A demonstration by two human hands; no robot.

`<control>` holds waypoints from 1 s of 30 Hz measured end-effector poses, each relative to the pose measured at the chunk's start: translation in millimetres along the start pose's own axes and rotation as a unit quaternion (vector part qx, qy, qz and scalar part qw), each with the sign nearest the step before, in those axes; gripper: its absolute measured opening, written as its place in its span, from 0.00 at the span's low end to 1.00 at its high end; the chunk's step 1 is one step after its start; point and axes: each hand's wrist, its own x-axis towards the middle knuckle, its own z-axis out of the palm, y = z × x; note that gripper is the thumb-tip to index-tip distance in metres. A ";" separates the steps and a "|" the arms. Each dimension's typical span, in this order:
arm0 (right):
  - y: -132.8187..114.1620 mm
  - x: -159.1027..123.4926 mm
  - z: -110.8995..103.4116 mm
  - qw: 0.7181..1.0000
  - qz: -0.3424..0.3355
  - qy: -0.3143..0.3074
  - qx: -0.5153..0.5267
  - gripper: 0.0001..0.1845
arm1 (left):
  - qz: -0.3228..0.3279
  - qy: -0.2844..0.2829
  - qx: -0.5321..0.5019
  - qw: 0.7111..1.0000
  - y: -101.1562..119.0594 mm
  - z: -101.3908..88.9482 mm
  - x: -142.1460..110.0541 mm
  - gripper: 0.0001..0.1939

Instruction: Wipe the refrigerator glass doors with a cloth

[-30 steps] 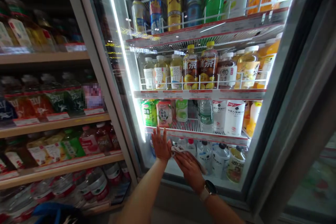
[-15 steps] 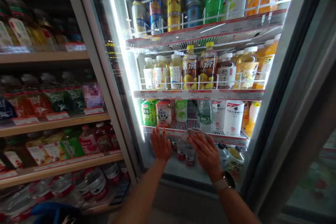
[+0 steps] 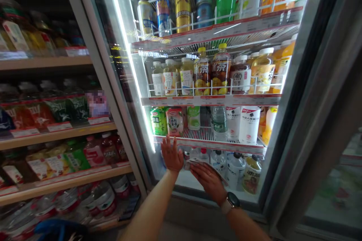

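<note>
My left hand (image 3: 172, 156) lies flat with fingers spread, apparently against the glass door (image 3: 189, 184) of a lit drinks fridge, in front of the lower shelf edge. To its right, my right hand (image 3: 208, 181) presses a thin, pale cloth (image 3: 201, 162) to the glass, with its fingers stretched over it. The cloth sticks out above and beside the fingers. A watch (image 3: 233, 199) is on my right wrist. Behind the glass near my hands stand a red drink carton (image 3: 175, 121), a clear water bottle (image 3: 220, 123) and a white bottle (image 3: 235, 169).
Several shelves of bottles and cans fill the fridge (image 3: 212, 101). Open wooden shelves (image 3: 56, 138) with more bottles stand on the left. A dark door frame (image 3: 294, 120) runs down the right side. Something blue (image 3: 58, 229) is at the lower left.
My right hand and the cloth have moved down and a little left across the glass. The left hand stays in nearly the same place. The view has shifted slightly.
</note>
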 end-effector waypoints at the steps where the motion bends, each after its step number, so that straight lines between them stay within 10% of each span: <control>1: -1.3 -5.4 2.9 1.000 -0.020 -0.010 0.003 0.27 | 0.000 -0.002 -0.001 1.000 -0.1 -0.1 0.0 0.31; 10: 9.2 5.0 -14.8 0.998 -0.054 -0.006 0.022 0.19 | -0.001 -0.005 -0.002 1.000 0.9 -0.6 0.8 0.31; 20: 45.1 39.1 -66.1 0.987 0.054 0.110 -0.105 0.20 | -0.003 -0.006 0.002 1.000 -0.7 0.0 -1.8 0.32; 30: 83.3 53.0 -100.4 0.876 0.253 0.341 -0.229 0.32 | -0.011 -0.011 0.004 1.000 -1.7 3.1 -5.8 0.32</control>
